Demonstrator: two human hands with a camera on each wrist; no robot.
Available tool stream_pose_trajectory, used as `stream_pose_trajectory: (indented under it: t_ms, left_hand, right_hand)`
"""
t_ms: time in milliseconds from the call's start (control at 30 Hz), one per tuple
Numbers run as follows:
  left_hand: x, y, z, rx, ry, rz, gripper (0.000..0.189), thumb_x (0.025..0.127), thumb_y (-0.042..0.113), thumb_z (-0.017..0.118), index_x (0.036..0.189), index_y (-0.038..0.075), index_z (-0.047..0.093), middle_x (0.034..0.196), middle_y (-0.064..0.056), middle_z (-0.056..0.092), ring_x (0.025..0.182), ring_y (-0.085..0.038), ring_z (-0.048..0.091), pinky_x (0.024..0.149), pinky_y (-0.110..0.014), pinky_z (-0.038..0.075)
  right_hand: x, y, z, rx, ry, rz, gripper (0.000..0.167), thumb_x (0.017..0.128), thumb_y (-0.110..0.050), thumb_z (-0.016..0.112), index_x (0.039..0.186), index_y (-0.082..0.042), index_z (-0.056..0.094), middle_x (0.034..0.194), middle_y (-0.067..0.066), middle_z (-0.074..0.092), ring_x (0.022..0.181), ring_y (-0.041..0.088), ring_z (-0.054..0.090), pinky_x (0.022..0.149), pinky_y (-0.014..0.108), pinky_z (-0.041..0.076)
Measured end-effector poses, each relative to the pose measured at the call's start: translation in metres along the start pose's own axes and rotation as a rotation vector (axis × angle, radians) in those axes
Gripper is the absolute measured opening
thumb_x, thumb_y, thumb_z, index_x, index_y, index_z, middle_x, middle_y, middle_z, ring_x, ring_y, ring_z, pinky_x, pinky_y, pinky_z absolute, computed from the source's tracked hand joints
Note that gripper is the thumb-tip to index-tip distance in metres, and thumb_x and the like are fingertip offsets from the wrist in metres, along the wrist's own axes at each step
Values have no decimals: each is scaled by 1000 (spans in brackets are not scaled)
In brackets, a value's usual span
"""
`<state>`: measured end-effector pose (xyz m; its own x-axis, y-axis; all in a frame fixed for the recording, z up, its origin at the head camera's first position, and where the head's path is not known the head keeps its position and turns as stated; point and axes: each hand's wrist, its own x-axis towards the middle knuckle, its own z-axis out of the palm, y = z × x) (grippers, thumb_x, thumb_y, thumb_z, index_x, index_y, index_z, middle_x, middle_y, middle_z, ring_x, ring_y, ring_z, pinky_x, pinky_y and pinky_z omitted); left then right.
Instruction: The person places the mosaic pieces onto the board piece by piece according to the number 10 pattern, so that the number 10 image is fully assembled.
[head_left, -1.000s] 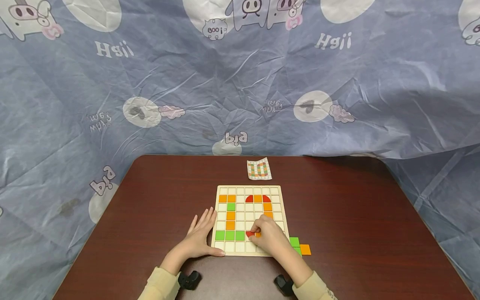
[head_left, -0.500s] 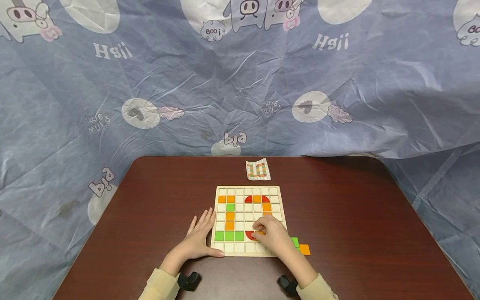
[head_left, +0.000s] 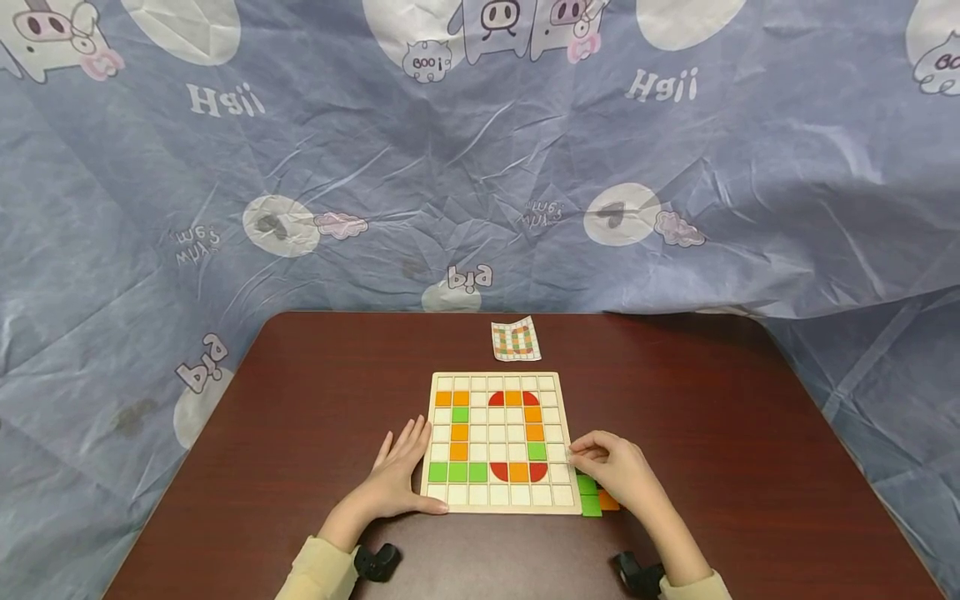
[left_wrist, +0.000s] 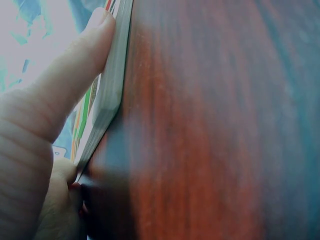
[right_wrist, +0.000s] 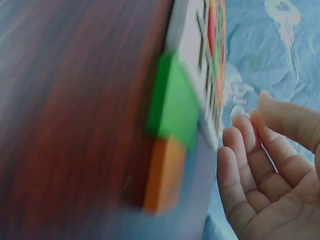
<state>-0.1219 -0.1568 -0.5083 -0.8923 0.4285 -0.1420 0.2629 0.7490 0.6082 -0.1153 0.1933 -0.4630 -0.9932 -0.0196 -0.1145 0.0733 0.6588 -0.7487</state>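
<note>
A pale wooden grid board lies on the table, with orange, green and red tiles set in its cells. My left hand rests against the board's left side, fingers spread and fairly straight, its thumb on the near left corner. In the left wrist view that thumb lies over the board's edge. My right hand is at the board's right edge, holding nothing; the right wrist view shows its loosely bent fingers with the thumb apart. Just below it are green tiles and an orange tile, partly hidden by the hand.
A small creased paper card with a coloured grid pattern lies behind the board. The dark red-brown table extends to both sides. A blue printed cloth hangs behind the table.
My right hand has left the board's lower row and moved right, past the board's edge. A red, an orange and a green tile it covered now show in their cells. The left hand stays put.
</note>
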Motion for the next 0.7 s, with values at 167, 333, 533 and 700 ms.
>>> stream_pose_trajectory:
  t_ms: [167, 333, 533, 700]
  left_hand:
    - [0, -1, 1, 6, -2, 2, 128, 68, 57, 84, 158, 3, 11, 166, -15, 2, 154, -33, 1, 120, -58, -4]
    - [1, 0, 1, 9, -3, -1, 128, 68, 57, 84, 158, 3, 11, 166, -15, 1, 154, -33, 1, 121, -58, -4]
    - [0, 0, 1, 11, 2, -2, 128, 67, 56, 84, 158, 3, 11, 166, -15, 2, 154, -33, 2, 121, -58, -4]
    - [0, 0, 1, 13, 4, -3, 128, 67, 56, 85, 158, 3, 12, 166, -15, 2, 154, -33, 2, 120, -58, -3]
  right_hand:
    - [-4, 16, -7, 24, -42, 18, 13, 83, -11, 78, 95, -10, 74, 88, 1, 72, 78, 10, 68, 66, 19, 54]
    - [-6, 26, -11, 25, -80, 7, 19, 80, -13, 81, 98, -11, 74, 96, 2, 72, 86, 13, 67, 71, 18, 54]
    - [-8, 31, -13, -26, -154, -40, 28, 76, -17, 85, 101, -14, 73, 102, -2, 68, 92, 13, 60, 76, 23, 51]
    - [-10, 31, -11, -57, -174, -75, 31, 72, -13, 87, 99, -15, 72, 98, -3, 63, 90, 12, 56, 76, 24, 50]
